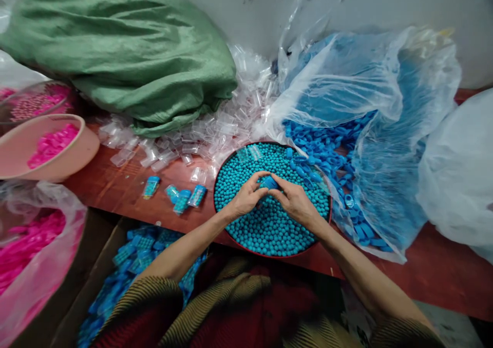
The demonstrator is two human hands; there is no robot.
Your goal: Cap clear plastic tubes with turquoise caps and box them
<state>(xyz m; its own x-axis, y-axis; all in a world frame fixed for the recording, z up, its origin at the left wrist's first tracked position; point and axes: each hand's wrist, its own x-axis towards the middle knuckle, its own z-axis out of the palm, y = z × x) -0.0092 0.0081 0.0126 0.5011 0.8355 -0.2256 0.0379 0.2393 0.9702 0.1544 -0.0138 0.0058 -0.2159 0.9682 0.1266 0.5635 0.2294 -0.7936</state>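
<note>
My left hand (247, 196) and my right hand (295, 199) meet above a round red-rimmed tray (216, 212) full of small turquoise beads (269, 232). Between the fingertips of both hands is a blue cap (270, 182); whatever lies beneath it is mostly hidden by the fingers. Several loose blue caps (308, 171) rest on the beads at the tray's right edge. Clear little containers (250, 153) lie on the beads at the far side. Left of the tray, several bead-filled containers with blue caps (182, 201) lie on the red-brown table (115, 184).
Clear containers (231, 122) are heaped behind the tray beside a green sack (154, 55). A plastic bag (400, 148) spills blue caps at right. Pink pieces fill a basin (82, 148) and a bag (73, 214) at left. Below the table edge, a box (92, 266) holds filled containers.
</note>
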